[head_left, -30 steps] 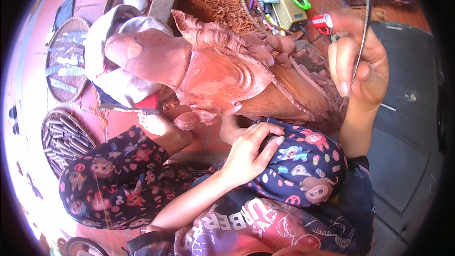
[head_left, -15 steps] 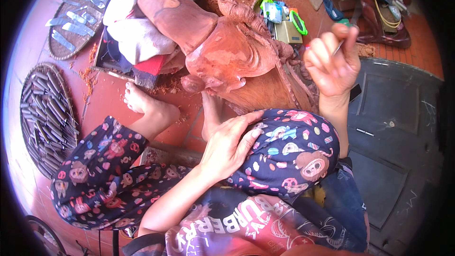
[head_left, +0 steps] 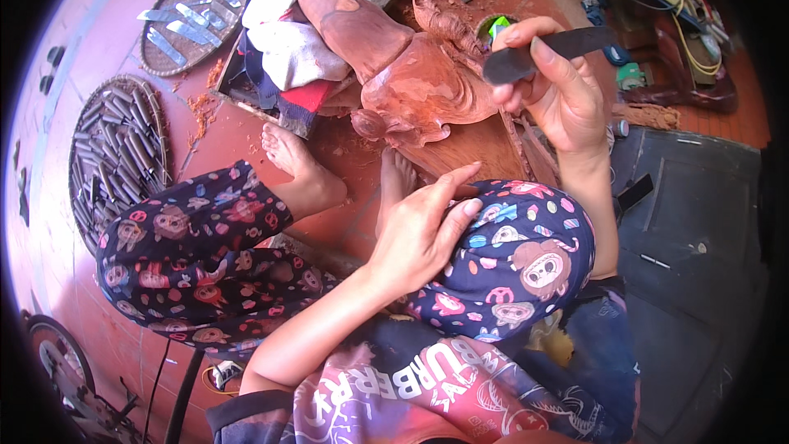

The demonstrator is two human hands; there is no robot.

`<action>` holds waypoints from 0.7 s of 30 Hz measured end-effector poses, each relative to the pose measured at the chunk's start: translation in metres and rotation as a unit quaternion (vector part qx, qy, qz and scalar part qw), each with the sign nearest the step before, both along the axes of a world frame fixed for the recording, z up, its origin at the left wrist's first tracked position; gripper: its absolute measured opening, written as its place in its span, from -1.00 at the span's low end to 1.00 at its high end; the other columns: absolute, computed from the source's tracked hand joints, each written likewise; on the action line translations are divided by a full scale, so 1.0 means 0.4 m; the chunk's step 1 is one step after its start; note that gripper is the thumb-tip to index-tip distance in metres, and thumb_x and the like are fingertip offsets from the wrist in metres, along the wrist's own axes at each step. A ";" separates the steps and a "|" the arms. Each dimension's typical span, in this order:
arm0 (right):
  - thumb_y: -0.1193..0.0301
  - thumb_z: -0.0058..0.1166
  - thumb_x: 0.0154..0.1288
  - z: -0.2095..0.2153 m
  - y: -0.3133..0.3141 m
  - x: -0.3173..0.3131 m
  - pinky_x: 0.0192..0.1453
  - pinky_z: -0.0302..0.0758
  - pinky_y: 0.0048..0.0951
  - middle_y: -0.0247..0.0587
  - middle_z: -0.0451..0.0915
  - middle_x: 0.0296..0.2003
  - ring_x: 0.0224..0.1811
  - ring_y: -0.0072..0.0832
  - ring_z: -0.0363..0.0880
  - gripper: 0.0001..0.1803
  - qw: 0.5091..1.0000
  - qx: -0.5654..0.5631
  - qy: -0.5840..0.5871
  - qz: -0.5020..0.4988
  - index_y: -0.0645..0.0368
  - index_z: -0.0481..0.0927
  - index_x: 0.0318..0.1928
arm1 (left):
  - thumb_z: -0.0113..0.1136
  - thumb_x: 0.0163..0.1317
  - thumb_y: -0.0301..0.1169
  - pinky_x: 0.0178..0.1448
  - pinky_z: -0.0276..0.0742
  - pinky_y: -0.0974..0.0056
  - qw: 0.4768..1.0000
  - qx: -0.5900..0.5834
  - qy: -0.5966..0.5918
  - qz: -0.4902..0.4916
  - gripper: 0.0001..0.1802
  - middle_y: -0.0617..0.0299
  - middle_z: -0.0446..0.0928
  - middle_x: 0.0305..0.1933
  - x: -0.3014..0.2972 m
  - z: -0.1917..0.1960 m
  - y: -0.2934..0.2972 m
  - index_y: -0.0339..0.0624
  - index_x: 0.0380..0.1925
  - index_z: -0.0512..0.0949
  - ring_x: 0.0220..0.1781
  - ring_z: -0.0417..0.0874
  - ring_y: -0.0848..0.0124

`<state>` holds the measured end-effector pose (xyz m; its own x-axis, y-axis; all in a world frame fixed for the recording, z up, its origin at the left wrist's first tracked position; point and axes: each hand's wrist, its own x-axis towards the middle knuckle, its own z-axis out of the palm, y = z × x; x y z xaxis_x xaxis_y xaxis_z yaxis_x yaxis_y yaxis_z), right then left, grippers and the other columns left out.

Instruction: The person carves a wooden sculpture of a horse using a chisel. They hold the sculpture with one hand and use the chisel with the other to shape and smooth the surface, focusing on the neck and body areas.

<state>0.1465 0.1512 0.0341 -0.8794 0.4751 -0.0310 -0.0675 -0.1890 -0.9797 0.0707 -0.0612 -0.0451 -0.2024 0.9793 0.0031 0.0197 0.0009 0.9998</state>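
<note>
My right hand point(head_left: 571, 111) is raised at the right, pinching a thin dark flat blade point(head_left: 585, 42) with a rounded end between thumb and fingers. The blade's broad side faces me, clear of the wood. My left hand point(head_left: 423, 230) lies on my raised knee in patterned trousers point(head_left: 509, 296), with fingers outstretched and nothing in them. Beyond my knees lies a large reddish-brown wood carving point(head_left: 436, 86), showing a smooth rounded part and swirling relief. My right forearm and hand cover part of its right side.
A round woven tray of flat metal blades point(head_left: 152, 62) sits at the far left. Nearer is a basket of dark-handled carving tools point(head_left: 167, 144). White cloth point(head_left: 288, 49) lies beside the carving. A dark panel point(head_left: 690, 222) is at right; wood shavings point(head_left: 200, 119) litter the tiles.
The dark blade has turned from edge-on to broadside in my right hand, which has tilted. My left hand stays on the knee, its fingers lifted slightly. The whole view has shifted somewhat.
</note>
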 end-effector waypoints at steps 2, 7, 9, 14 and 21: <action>0.41 -0.01 0.50 0.018 0.015 -0.006 -0.18 0.73 -0.43 -0.01 0.69 -0.20 -0.26 -0.33 0.75 -0.71 0.999 0.006 -0.033 0.027 0.35 0.50 0.09 | -0.01 0.51 -0.28 0.16 0.56 0.15 1.000 -0.014 0.014 0.011 -0.53 -0.06 0.68 0.01 -0.010 -0.009 -0.009 -0.25 0.33 0.37 0.07 0.72 0.08; 0.49 0.03 0.42 -0.016 0.075 0.010 -0.20 0.72 -0.45 -0.01 0.64 -0.13 -0.23 -0.34 0.75 -0.74 0.995 0.013 -0.056 0.081 0.36 0.50 0.04 | -0.08 0.54 -0.21 0.21 0.53 0.15 0.994 -0.097 -0.043 0.040 -0.54 -0.06 0.67 0.03 -0.013 -0.043 -0.001 -0.22 0.31 0.43 0.13 0.68 0.08; 0.50 0.04 0.40 -0.030 0.054 0.014 -0.27 0.70 -0.53 0.01 0.56 -0.06 -0.26 -0.35 0.73 -0.77 0.993 0.039 -0.093 0.060 0.35 0.48 0.00 | -0.16 0.58 -0.20 0.24 0.50 0.21 0.994 -0.079 -0.062 0.046 -0.51 -0.02 0.67 0.08 0.002 -0.054 0.004 -0.25 0.33 0.42 0.15 0.68 0.19; 0.53 0.08 0.40 -0.031 0.022 0.007 -0.16 0.62 -0.51 -0.09 0.69 -0.21 -0.22 -0.47 0.70 -0.77 0.989 0.014 -0.119 0.083 0.37 0.62 0.01 | -0.22 0.59 -0.11 0.38 0.39 0.19 0.996 -0.044 -0.073 0.036 -0.44 -0.09 0.58 0.23 0.003 -0.086 -0.012 -0.32 0.31 0.44 0.28 0.59 0.13; 0.47 0.10 0.43 -0.030 -0.039 -0.029 -0.09 0.60 -0.54 -0.20 0.68 -0.23 -0.22 -0.57 0.66 -0.77 0.991 -0.014 -0.130 0.028 0.33 0.60 0.01 | -0.17 0.57 -0.16 0.37 0.41 0.13 0.997 -0.020 -0.054 0.061 -0.48 -0.12 0.52 0.28 -0.032 -0.078 -0.088 -0.24 0.35 0.39 0.32 0.55 0.02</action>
